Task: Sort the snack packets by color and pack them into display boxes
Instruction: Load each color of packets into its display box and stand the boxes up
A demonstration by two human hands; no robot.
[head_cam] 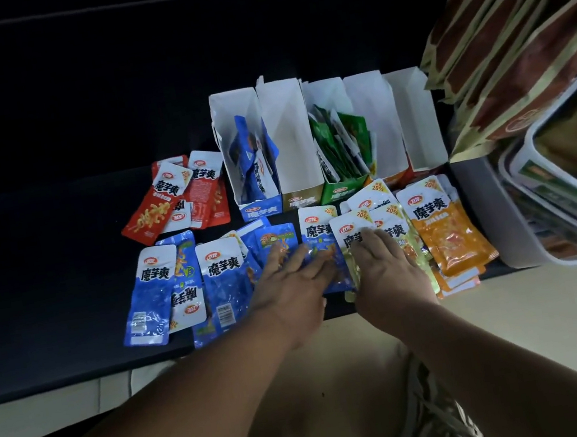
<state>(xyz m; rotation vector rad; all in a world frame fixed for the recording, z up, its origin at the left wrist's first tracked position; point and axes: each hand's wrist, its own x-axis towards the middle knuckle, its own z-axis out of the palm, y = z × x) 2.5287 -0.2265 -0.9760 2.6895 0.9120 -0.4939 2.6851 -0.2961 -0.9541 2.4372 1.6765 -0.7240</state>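
Blue foil dominates the near edge of the dark table (44, 287). The loose blue packets (155, 296) lie fanned and overlapping at the left. A single blue packet (318, 247) sits between the hands, its right edge tucked under a yellow packet (349, 239). The left hand (290, 286) rests flat on the blue ones, fingers (301, 259) straight, clasping nothing. The right hand (387, 267) likewise lies flat on the yellow packet, pressing rather than pinching. Orange packets (447, 231) are stacked just beside it on the right, and red packets (172, 199) lie left of the boxes.

The likely trouble is the overlap — slick film slides on slick film. A sweep with flat palms could drag a yellow packet along with the blue. It could also nudge the pile over the table's near edge, which the lowest packets reach. A mixed handful dropped into the blue box (263, 209) would spoil the sort.

The boxes look light too: thin white card, tall and narrow, open at the top, standing side by side. A clumsy push might tip one against its neighbour. The green box (341, 193) holds green packets (343, 141) standing loosely on end. The gold box (301, 201), between the blue and the green, shows none.

The packets are flat rectangular pouches — glossy, crinkled, with sealed ends that catch the light.
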